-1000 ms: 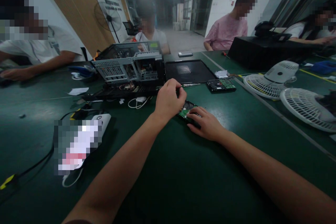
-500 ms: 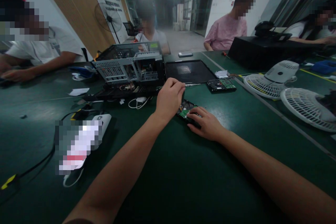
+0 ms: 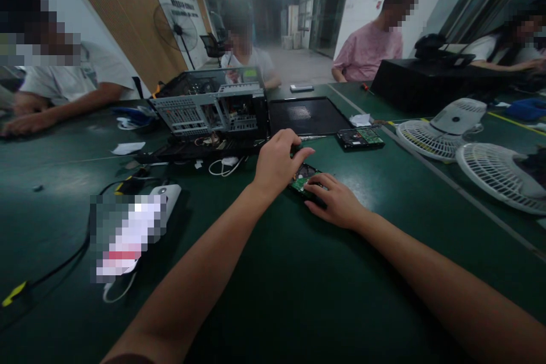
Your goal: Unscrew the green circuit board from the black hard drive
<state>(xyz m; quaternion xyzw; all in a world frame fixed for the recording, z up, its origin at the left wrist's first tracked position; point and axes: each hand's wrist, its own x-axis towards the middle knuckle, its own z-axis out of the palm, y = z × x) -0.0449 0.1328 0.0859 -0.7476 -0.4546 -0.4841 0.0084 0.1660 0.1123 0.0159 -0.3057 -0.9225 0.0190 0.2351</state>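
Hard drive (image 3: 302, 180) at centre frame, flat on the worktop (image 3: 273, 284), circuit side up: green board in a dark metal body, mostly covered by the hands.

Right hand (image 3: 336, 203) lies open on its near end, fingers flat and pressing down. Looks like a clamp so the drive can't slide on the smooth green mat.

Left hand (image 3: 276, 164) is curled over the far end, fingers bunched with the thumb out to the right. Something dark sits under the fingers. Can't tell if it's a tool or just shadow, so the grip is unclear.

The hands are close together but not touching.

Just behind the left hand:
- Thin metal rod (image 3: 313, 137) lying loose.
- Second drive (image 3: 360, 137) right of it, also board-up and well apart.
- Open computer case (image 3: 213, 111) in the upper middle, bare perforated steel, on its side so the inside is reachable.
- Black side panel (image 3: 305, 115) flat beside the case.
- White cable (image 3: 222, 168) coiled in front of the case.

Two white plastic fan grilles (image 3: 426, 139) are at right, set out of the way.
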